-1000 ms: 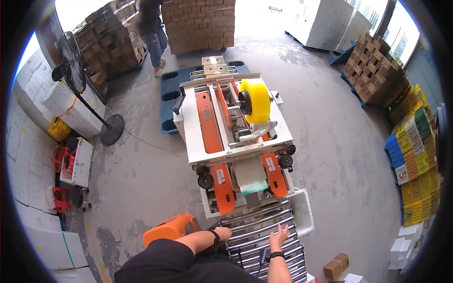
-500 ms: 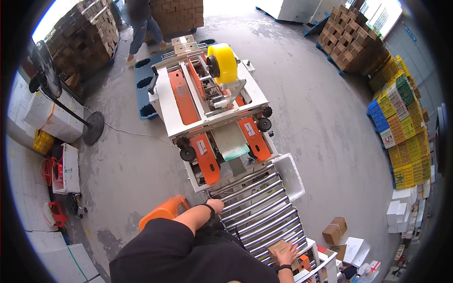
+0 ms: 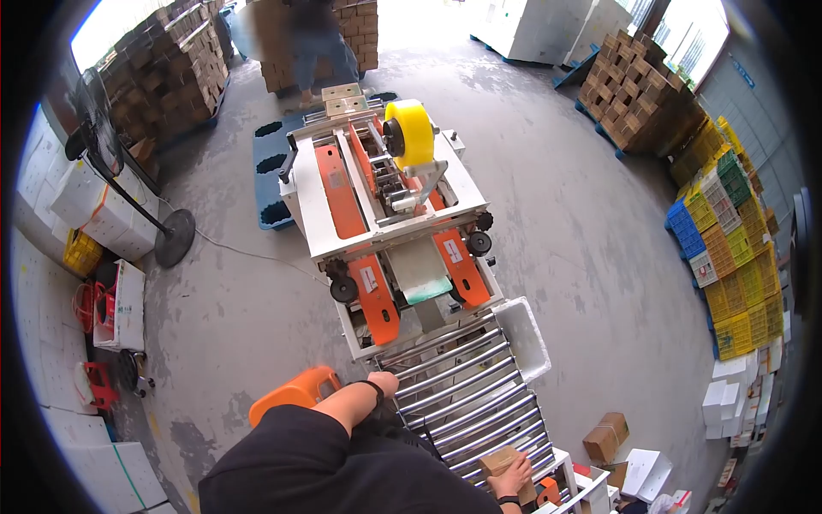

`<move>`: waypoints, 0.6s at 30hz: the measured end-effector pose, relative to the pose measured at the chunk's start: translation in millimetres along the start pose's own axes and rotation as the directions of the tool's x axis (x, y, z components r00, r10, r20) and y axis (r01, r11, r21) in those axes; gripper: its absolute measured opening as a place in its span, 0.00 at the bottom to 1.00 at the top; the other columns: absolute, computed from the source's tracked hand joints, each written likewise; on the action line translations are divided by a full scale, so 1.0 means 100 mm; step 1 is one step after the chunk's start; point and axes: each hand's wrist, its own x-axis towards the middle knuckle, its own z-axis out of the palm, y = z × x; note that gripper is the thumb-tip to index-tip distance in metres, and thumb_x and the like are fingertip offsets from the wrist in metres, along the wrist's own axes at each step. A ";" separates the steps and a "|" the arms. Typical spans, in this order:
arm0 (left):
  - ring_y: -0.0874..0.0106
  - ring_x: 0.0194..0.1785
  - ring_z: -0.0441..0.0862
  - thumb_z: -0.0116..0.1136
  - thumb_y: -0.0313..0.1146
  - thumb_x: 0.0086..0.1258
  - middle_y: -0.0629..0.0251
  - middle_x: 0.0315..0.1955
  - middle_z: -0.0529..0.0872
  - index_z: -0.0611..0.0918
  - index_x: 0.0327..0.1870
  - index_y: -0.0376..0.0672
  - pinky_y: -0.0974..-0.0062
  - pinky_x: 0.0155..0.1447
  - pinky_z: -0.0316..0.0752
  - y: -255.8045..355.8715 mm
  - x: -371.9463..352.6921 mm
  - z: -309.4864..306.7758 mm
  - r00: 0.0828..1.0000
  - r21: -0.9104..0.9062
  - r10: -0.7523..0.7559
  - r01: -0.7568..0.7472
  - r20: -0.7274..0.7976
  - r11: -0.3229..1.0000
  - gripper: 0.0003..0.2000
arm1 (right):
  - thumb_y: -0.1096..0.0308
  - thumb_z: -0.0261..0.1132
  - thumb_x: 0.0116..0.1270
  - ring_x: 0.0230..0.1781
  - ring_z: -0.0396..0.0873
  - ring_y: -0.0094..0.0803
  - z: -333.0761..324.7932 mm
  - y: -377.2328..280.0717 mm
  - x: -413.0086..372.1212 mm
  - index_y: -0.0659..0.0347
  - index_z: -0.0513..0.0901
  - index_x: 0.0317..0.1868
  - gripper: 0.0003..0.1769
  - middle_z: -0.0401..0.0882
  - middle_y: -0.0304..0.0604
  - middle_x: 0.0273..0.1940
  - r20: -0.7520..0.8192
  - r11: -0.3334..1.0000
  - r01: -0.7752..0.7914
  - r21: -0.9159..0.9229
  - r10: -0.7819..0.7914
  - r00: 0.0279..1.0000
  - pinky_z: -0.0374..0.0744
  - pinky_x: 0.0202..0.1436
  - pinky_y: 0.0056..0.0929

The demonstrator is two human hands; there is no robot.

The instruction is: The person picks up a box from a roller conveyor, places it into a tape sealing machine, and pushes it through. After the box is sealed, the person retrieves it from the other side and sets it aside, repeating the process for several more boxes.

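My left hand [image 3: 384, 384] is curled at the left edge of the roller conveyor [image 3: 467, 390], with a dark band on the wrist. Its fingers are mostly hidden, so what they grip, if anything, cannot be made out. At the conveyor's near end, my right hand [image 3: 511, 480] grips the right side of a small brown cardboard box [image 3: 498, 460] lying on the rollers. Ahead of the rollers stands a white and orange carton sealing machine [image 3: 377, 300], topped by a big yellow tape roll [image 3: 413, 133].
Left of the conveyor is an orange stool [image 3: 291, 394]; right of it, a white foam bin [image 3: 524, 338]. A loose carton [image 3: 606, 437] lies on the floor. A person [image 3: 321, 51] stands beyond the machine near stacked boxes. A pedestal fan [image 3: 174, 236] stands left, yellow crates [image 3: 736, 295] right.
My right hand has gone from spread fingers on top of the box to a grip around its right side. The person at the back has moved right. The camera view has shifted slightly.
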 end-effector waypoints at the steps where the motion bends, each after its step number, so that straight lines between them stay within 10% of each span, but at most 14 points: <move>1: 0.64 0.50 0.79 0.59 0.32 0.54 0.61 0.44 0.82 0.82 0.43 0.47 0.66 0.47 0.75 -0.02 0.01 0.01 1.000 -0.009 -0.003 0.003 -0.005 1.000 0.13 | 0.57 0.75 0.29 0.65 0.49 0.49 -0.01 -0.12 -0.01 0.64 0.43 0.67 0.66 0.49 0.55 0.62 -0.032 1.000 -0.019 0.022 0.020 0.999 0.47 0.69 0.42; 7: 0.62 0.48 0.79 0.56 0.31 0.54 0.60 0.42 0.82 0.82 0.41 0.45 0.65 0.46 0.76 0.06 -0.11 -0.03 0.999 -0.006 0.038 -0.038 -0.014 0.999 0.13 | 0.59 0.74 0.30 0.61 0.53 0.47 -0.29 -1.12 0.20 0.63 0.50 0.65 0.60 0.56 0.48 0.58 -0.082 0.928 0.361 0.089 -0.355 0.931 0.51 0.66 0.42; 13: 0.58 0.49 0.78 0.50 0.30 0.57 0.51 0.43 0.80 0.79 0.45 0.38 0.63 0.50 0.74 0.06 -0.24 -0.10 0.998 -0.074 0.066 -0.066 -0.002 0.995 0.15 | 0.60 0.73 0.29 0.62 0.58 0.44 -0.37 -1.96 0.79 0.56 0.56 0.65 0.57 0.60 0.47 0.61 0.243 0.585 0.803 0.115 -0.800 0.548 0.59 0.64 0.42; 18: 0.55 0.51 0.75 0.45 0.28 0.59 0.50 0.49 0.76 0.56 0.66 0.48 0.60 0.52 0.71 0.10 -0.32 -0.20 0.994 -0.153 0.024 -0.040 -0.103 0.987 0.30 | 0.73 0.58 0.52 0.60 0.62 0.41 -0.33 -2.15 1.23 0.52 0.75 0.51 0.22 0.68 0.41 0.57 -0.008 0.841 0.515 0.167 -0.521 0.854 0.62 0.62 0.41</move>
